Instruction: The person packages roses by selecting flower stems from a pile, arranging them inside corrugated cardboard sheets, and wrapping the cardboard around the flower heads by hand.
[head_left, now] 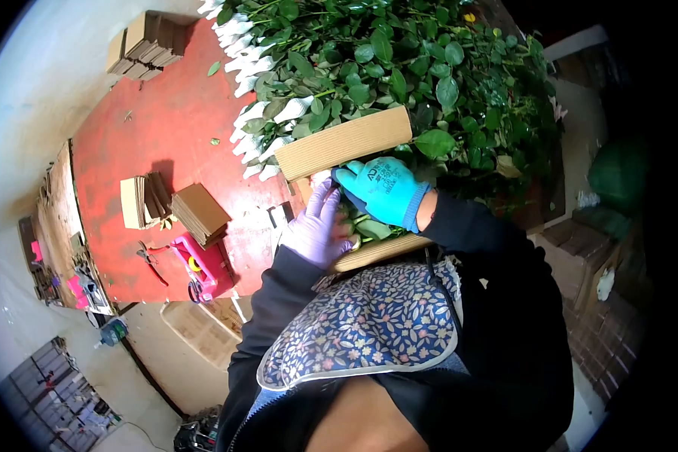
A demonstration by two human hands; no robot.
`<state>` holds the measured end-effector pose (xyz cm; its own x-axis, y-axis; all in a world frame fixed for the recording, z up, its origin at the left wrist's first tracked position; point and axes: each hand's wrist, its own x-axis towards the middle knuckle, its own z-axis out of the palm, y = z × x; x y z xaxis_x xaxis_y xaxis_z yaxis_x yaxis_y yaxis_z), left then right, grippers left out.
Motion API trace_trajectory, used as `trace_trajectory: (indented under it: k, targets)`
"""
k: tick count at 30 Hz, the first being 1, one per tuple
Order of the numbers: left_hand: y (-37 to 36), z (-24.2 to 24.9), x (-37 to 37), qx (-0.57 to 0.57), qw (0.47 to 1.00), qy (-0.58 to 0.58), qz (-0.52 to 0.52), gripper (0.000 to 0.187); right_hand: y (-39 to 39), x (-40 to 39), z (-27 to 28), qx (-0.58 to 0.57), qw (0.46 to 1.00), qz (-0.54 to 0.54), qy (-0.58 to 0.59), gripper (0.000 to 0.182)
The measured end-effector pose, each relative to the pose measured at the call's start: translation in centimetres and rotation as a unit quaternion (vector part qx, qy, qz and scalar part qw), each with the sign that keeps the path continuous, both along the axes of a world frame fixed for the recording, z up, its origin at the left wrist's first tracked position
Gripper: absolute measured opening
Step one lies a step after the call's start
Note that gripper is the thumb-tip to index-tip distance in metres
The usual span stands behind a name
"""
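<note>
My left hand (313,232), in a thin purple glove, lies at the left end of a corrugated cardboard wrap. Its fingers stretch forward with the thumb apart, touching a pale flower head (321,178) at their tips. Beside it, my right hand (384,188) wears a blue coated glove. Its fingers are bent together close to the left fingertips; what they pinch is hidden. One upright cardboard flap (345,142) stands beyond the hands, and another cardboard edge (384,251) runs along my apron. Green leaves (373,229) show between them, under the right hand.
A large heap of leafy stems (422,68) covers the far right, its heads in white netting (248,64). On the red table (181,113) are cardboard stacks (147,41), folded cardboard pieces (200,213), red-handled pruners (152,262) and a pink tape dispenser (207,270).
</note>
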<state>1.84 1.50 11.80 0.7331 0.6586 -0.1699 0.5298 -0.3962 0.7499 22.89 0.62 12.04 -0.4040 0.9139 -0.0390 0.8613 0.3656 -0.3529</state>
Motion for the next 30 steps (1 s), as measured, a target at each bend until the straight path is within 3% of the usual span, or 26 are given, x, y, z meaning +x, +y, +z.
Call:
trace_trajectory:
  k: [1,2,3,5,6,7,9,13,21,23,27,30]
  targets:
    - [-0.2,0.5,-0.3,-0.008,0.999,-0.042,0.008,0.091,0.0,0.2,0.2,0.001,1.0,0.01,-0.002,0.033]
    - [-0.6,1.2,-1.0,0.064,0.998,-0.021,0.015,0.088,0.0,0.4,0.5,0.011,1.0,0.005,0.023,0.033]
    - [-0.9,-0.1,-2.0,0.095,0.991,-0.084,0.048,0.077,0.0,0.6,0.7,0.019,0.999,-0.001,0.049,0.034]
    - [-2.0,-2.2,-3.9,-0.003,0.986,-0.088,0.144,0.066,0.0,0.8,0.6,0.014,0.998,-0.003,0.064,0.033]
    - [-2.0,-2.2,-4.2,-0.136,0.968,-0.084,0.195,0.06,0.0,0.7,0.9,0.006,0.998,-0.008,0.067,0.032]
    - [-2.3,-2.8,-4.3,-0.135,0.965,-0.088,0.206,0.06,0.1,0.6,1.1,-0.002,0.998,-0.013,0.068,0.032]
    - [-2.4,-4.7,-3.8,-0.263,0.889,-0.278,0.25,0.057,0.1,0.4,1.2,0.002,0.997,-0.012,0.071,0.031]
    - [-1.8,-5.9,-2.8,-0.314,0.845,-0.347,0.26,0.054,0.2,0.3,1.1,-0.01,0.997,-0.018,0.073,0.031]
    - [-1.1,-7.1,-2.7,-0.368,0.82,-0.346,0.269,0.051,0.2,0.3,1.1,0.0,0.996,-0.015,0.091,0.031]
    - [-1.3,-7.4,-2.6,-0.372,0.789,-0.39,0.296,0.05,0.1,0.4,1.2,-0.016,0.997,-0.015,0.073,0.032]
    - [-2.5,-5.8,-3.0,-0.323,0.812,-0.367,0.32,0.048,-0.2,0.5,2.0,-0.017,0.997,-0.002,0.078,0.034]
    - [-3.2,-5.0,-4.0,-0.24,0.877,-0.245,0.336,0.038,-0.9,0.8,4.0,0.058,0.998,0.002,0.039,0.038]
